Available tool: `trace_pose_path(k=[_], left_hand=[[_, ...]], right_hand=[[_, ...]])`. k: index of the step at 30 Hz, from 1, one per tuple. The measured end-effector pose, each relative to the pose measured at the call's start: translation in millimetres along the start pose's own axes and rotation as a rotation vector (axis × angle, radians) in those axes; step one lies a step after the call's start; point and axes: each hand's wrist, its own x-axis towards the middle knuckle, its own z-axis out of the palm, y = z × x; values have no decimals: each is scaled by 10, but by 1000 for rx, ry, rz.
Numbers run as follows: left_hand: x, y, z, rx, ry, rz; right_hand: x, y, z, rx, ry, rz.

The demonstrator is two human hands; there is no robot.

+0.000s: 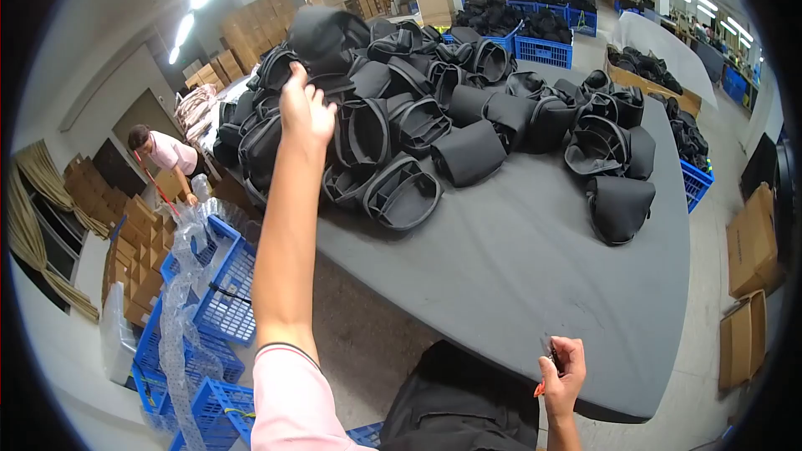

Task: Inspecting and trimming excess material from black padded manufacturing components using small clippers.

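Item: black pouches (pixel 469 153), many, heaped along the far and left parts of a grey-covered counter (pixel 510 267). Several gape with inner dividers showing, likely because their stiff rims keep them from collapsing; others rest on curved sides or lean on neighbours, so the pile appears to support itself. A pouch lies apart (pixel 620 209) at the right of the group.

Item: left hand (pixel 307 117), arm outstretched, partly open, fingers bent, at the heap's left end. A large black piece (pixel 328 38) stands just beyond the fingertips; whether it is gripped cannot be told.

Item: right hand (pixel 566 372), closed around a small dark tool with an orange part (pixel 540 388), above the counter's near edge. The tool is tucked within the curled fingers, presumably to keep it secure and ready.

Item: blue crates (pixel 227 311), left of the counter, with bubble wrap (pixel 174 330) draped over them.
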Motion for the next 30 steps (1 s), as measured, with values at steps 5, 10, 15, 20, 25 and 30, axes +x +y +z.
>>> trace_pose_path(k=[5,10,15,20,25,30], left_hand=[[-341,-641,-597,140,83,-116],[-289,-980,-928,276,153,-62],[-456,-1163,-698,658,-25,147],[-686,-1917,17,831,-798,-143],[-1041,-2663,588,987,-1102,-356],[-1370,-3150,1191,1014,-1222,-290]], right_hand=[[25,-13,-62,51,59,184],[129,63,-260,247,93,296],[500,85,-304,330,110,381],[1274,133,-683,4,179,174],[2363,308,-1226,-105,408,4],[3107,608,-1541,-227,620,230]])
